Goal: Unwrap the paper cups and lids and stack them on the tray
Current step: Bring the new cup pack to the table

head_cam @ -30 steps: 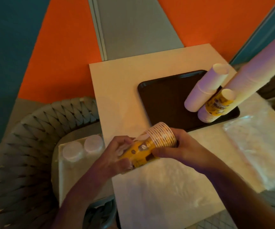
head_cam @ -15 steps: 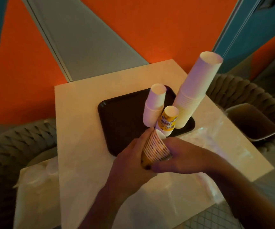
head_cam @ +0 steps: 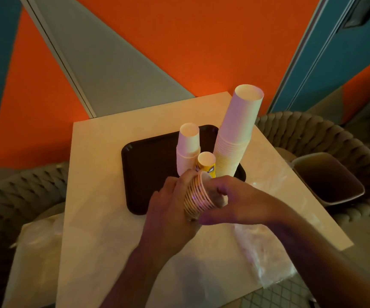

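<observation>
Both hands are carrying the short stack of small cups farther from the body than half a second ago, so that it is now hovering over the near edge of the dark tray, tilted with its open mouth facing away and up; the yellow printed side seen a second ago is now mostly hidden behind the fingers.

At far left a woven chair is holding a pale plastic-wrapped package beside the tabletop. Moving right, the left hand is cupping the stack from the left and below, its fingers curling round the ribbed rims. The stack is sitting directly between the two hands, touching both. On the tray behind it, a short stack of white cups is standing upright, a small yellow cup stack is standing just beside it, and a tall stack of white cups is rising at the tray's right end, leaning slightly in this wide view. The right hand is gripping the held stack from the right, thumb underneath and fingers curling over the rim. Crumpled clear wrap is lying on the tabletop under the right forearm, and a second woven chair at far right is holding a brown bin.
</observation>
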Demonstrator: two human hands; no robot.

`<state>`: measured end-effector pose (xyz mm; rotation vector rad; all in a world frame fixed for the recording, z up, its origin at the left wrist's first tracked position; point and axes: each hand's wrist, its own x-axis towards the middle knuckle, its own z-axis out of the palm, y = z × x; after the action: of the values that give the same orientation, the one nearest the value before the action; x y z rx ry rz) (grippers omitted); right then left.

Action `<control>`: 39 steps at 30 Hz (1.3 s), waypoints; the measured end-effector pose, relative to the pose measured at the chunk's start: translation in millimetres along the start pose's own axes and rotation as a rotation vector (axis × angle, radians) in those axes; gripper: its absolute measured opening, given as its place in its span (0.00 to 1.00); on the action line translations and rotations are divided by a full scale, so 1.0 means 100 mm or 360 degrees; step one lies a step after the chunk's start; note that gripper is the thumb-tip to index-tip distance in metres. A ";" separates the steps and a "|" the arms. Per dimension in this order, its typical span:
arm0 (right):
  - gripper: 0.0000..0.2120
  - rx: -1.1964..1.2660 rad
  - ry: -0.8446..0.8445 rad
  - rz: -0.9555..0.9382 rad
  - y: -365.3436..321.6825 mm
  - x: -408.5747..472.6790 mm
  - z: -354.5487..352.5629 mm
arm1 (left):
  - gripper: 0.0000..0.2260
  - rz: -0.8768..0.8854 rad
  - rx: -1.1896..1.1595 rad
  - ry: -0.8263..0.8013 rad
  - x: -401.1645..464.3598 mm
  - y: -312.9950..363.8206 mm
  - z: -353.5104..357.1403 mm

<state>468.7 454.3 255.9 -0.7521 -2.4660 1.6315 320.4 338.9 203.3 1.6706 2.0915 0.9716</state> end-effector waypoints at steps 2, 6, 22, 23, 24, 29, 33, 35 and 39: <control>0.15 0.0093 -0.0148 0.0011 -0.01 0.02 0.00 | 0.45 0.0070 0.0062 -0.0038 0.00 0.07 0.00; 0.14 0.0126 -0.0222 -0.0006 -0.03 0.01 -0.10 | 0.50 0.0104 0.0104 -0.0067 0.00 0.11 0.01; 0.37 0.0458 -0.0086 -0.0141 0.00 0.07 -0.27 | 0.49 -0.0126 0.0078 0.0039 0.06 -0.19 -0.13; 0.38 0.0495 -0.0081 -0.0147 -0.01 0.09 -0.27 | 0.49 -0.0130 0.0088 0.0044 0.05 -0.21 -0.16; 0.39 0.0525 -0.0073 -0.0140 -0.02 0.11 -0.27 | 0.50 -0.0136 0.0101 0.0046 0.04 -0.23 -0.19; 0.42 0.0955 0.0107 -0.0170 -0.06 0.11 -0.35 | 0.50 -0.0207 0.0177 0.0063 0.01 -0.37 -0.33; 0.34 0.1200 0.0294 -0.0125 0.01 0.12 -0.43 | 0.49 -0.0207 0.0191 0.0088 0.01 -0.41 -0.40; 0.22 0.1094 0.0497 -0.0038 0.05 0.18 -0.41 | 0.49 -0.0155 0.0194 0.0081 0.01 -0.41 -0.44; 0.16 0.0651 0.0539 -0.0005 -0.03 0.28 -0.28 | 0.51 -0.0106 0.0231 0.0058 0.00 -0.39 -0.47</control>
<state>452.4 489.8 264.6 -0.8711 -1.8270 1.7539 262.9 319.6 211.9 1.6497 2.2754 0.8542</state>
